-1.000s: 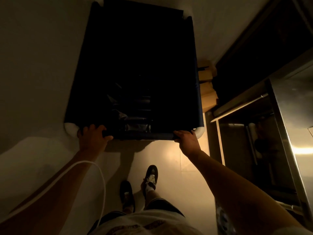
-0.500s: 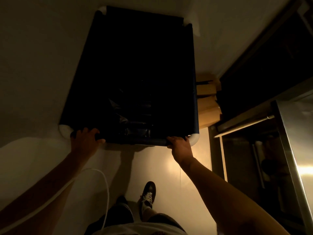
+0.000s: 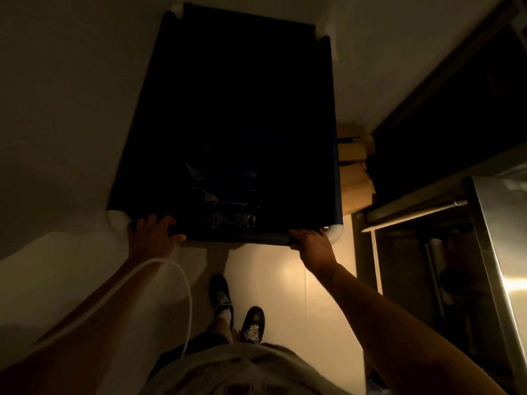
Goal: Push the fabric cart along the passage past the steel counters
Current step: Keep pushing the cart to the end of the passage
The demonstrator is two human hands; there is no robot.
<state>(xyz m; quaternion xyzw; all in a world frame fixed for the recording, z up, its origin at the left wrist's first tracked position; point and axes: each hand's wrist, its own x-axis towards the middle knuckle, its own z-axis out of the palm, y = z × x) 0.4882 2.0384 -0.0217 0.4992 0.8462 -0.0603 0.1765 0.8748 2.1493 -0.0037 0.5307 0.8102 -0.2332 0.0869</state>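
A deep, dark blue fabric cart [image 3: 335, 155] with white corner joints fills the middle of the view, its inside almost black with a shiny dark bag low down. My left hand [image 3: 152, 238] grips the near rim by the left corner. My right hand [image 3: 313, 245] grips the same rim by the right corner. A steel counter [image 3: 502, 252] runs along the right side, with an open shelf space under it.
A pale wall closes in on the left, close to the cart's side. Stacked cardboard boxes [image 3: 356, 178] sit on the floor between the cart's right side and the counter. A white cable [image 3: 182, 280] loops over my left arm. My feet stand on the pale floor behind the cart.
The cart has rolled forward with both hands holding its near rim. My feet have stepped on behind it. The boxes and counter have slid nearer along the right.
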